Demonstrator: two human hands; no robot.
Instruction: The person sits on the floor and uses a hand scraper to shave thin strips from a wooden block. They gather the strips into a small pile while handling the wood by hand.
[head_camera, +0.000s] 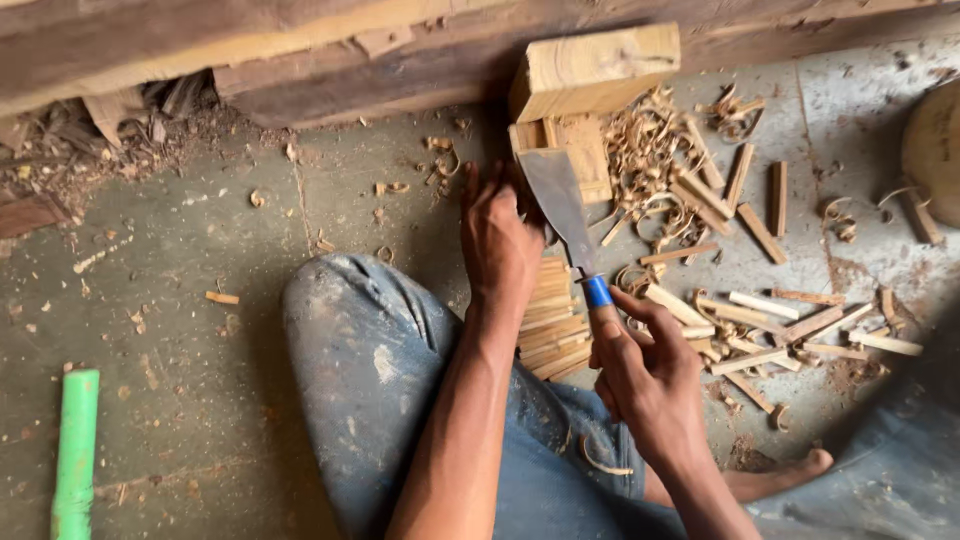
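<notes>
Dusty concrete floor; right hand (645, 375) fingers clamped on chisel (565, 215), left hand (497, 240) fingers together, pressed by wood block (575, 150)

One wide-bladed chisel (562, 205) with a blue collar is in view, and two hands: the left hand (497, 240) and the right hand (645, 375). One pale wooden block (592, 68) lies against the beams, with one smaller block (572, 150) just below it. One stack of thin cut wooden strips (552, 325) sits between the hands; the strips in it are too many and too close to count. Roughly fifteen to twenty loose wooden sticks (760, 232) are scattered among the curled shavings (640, 140). One green tube (75, 450) lies on the floor. One bare foot (790, 470) shows.
</notes>
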